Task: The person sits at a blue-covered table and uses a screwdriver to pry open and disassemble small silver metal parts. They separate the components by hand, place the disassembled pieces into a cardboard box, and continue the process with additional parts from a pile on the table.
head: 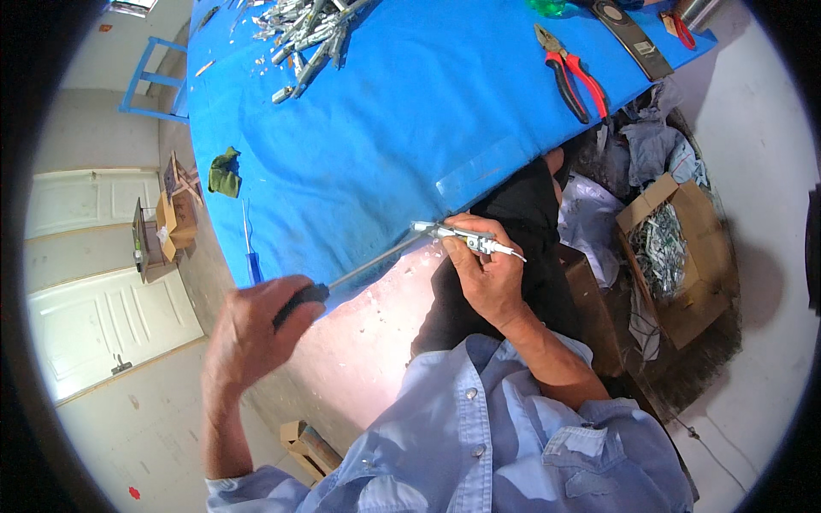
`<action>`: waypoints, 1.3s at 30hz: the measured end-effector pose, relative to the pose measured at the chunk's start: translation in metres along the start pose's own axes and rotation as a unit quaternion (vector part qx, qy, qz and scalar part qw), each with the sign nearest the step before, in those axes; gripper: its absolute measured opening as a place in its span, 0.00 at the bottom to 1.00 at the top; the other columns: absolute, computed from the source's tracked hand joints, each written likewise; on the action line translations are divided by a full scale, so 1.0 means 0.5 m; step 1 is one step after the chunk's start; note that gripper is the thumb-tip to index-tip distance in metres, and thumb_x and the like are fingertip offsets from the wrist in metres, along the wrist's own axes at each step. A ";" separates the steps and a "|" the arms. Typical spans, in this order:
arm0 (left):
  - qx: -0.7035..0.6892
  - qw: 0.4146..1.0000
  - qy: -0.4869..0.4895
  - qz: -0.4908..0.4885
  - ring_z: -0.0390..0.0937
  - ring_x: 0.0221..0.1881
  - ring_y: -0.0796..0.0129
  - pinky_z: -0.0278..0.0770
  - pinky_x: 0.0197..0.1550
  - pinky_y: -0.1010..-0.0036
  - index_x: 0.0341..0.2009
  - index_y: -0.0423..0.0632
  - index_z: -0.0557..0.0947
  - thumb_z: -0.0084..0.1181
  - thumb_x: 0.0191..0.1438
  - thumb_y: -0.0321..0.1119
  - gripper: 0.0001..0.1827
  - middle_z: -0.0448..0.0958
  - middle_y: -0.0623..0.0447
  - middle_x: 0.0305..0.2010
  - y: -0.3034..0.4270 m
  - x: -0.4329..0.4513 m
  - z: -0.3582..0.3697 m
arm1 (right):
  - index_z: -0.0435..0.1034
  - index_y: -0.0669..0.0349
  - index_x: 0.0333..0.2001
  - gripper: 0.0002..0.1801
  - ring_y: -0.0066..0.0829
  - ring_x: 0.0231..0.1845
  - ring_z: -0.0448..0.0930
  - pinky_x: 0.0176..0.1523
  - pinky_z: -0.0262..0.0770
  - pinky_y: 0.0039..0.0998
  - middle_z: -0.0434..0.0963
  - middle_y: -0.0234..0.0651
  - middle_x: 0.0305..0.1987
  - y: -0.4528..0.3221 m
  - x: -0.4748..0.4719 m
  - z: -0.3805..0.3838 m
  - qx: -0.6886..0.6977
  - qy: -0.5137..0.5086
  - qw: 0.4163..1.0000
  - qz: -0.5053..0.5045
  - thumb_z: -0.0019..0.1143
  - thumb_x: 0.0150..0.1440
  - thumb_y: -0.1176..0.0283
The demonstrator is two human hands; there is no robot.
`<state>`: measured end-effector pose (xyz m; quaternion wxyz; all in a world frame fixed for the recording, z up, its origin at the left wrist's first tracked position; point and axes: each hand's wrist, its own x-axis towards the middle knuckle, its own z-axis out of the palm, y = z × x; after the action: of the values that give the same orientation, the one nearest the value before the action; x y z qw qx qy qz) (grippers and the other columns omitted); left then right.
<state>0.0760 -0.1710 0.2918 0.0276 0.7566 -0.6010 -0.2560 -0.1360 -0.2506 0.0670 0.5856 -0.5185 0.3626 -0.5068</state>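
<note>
My left hand (256,327) grips the black handle of a long-shafted screwdriver (375,260). Its shaft slants up to the right, and the tip meets or lies very near the left end of a slim grey-and-white part (471,240); contact is hard to tell. That part is pinched between the thumb and fingers of my right hand (490,279), just off the edge of the blue-covered table (385,147). A short white cable sticks out of its right end. Beyond my left hand lies a second screwdriver with a blue handle (254,267).
A heap of similar slim parts (314,38) lies at the table's far side. Red-and-black pliers (574,74) and a dark flat bar (632,38) lie at right. A green cloth (224,173) is at left. Beside my right leg stands a cardboard box (699,256) of scrap pieces.
</note>
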 end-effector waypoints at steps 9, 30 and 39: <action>-0.084 0.984 0.120 -0.102 0.86 0.35 0.60 0.82 0.38 0.70 0.45 0.45 0.84 0.70 0.53 0.30 0.15 0.85 0.45 0.38 0.011 -0.107 0.124 | 0.76 0.66 0.47 0.14 0.25 0.38 0.81 0.43 0.78 0.26 0.81 0.39 0.41 -0.027 -0.003 -0.006 -0.091 -0.009 0.992 -0.082 0.69 0.57 0.78; -0.129 0.970 0.185 -0.088 0.86 0.35 0.57 0.82 0.37 0.68 0.42 0.45 0.83 0.73 0.49 0.31 0.17 0.85 0.45 0.36 -0.055 -0.106 0.195 | 0.59 0.73 0.66 0.34 0.31 0.45 0.84 0.43 0.83 0.27 0.78 0.48 0.55 -0.070 0.017 -0.044 0.159 -0.226 0.925 0.261 0.54 0.67 0.58; -0.128 0.977 0.147 -0.080 0.86 0.37 0.54 0.83 0.39 0.66 0.45 0.46 0.83 0.72 0.49 0.30 0.18 0.86 0.44 0.38 -0.050 -0.095 0.189 | 0.73 0.65 0.42 0.16 0.12 0.24 0.70 0.23 0.62 0.16 0.75 0.29 0.30 -0.089 0.047 -0.020 0.120 -0.205 0.890 0.388 0.48 0.71 0.62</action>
<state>0.0518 -0.0950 0.2177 0.1918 0.8220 -0.4898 -0.2183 -0.1499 -0.2735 0.1106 0.8549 -0.3544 0.3429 -0.1610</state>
